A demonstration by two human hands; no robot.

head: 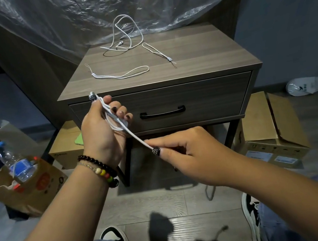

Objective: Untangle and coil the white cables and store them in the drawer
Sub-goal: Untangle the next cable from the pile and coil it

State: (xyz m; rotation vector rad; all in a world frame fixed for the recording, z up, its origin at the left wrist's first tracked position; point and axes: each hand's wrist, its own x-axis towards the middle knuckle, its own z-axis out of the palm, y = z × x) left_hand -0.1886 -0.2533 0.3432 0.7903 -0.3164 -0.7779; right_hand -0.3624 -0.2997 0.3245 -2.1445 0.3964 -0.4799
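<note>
One cable (136, 138) half-coiled round my left hand (102, 133), right hand (180, 148) pinching its tail at 4 o'clock; slack tension and loops slip off.

The left hand (101, 129) is covering part of the coiled cable (112, 115), so the number of loops is staying unclear. The right hand (180, 148) is hiding the cable's free end inside its pinch. The drawer (202, 101) is sitting closed, concealing its inside. Both forearms and both shoes are running off the bottom edge. Box (271, 144) labels are reading too small.
</note>
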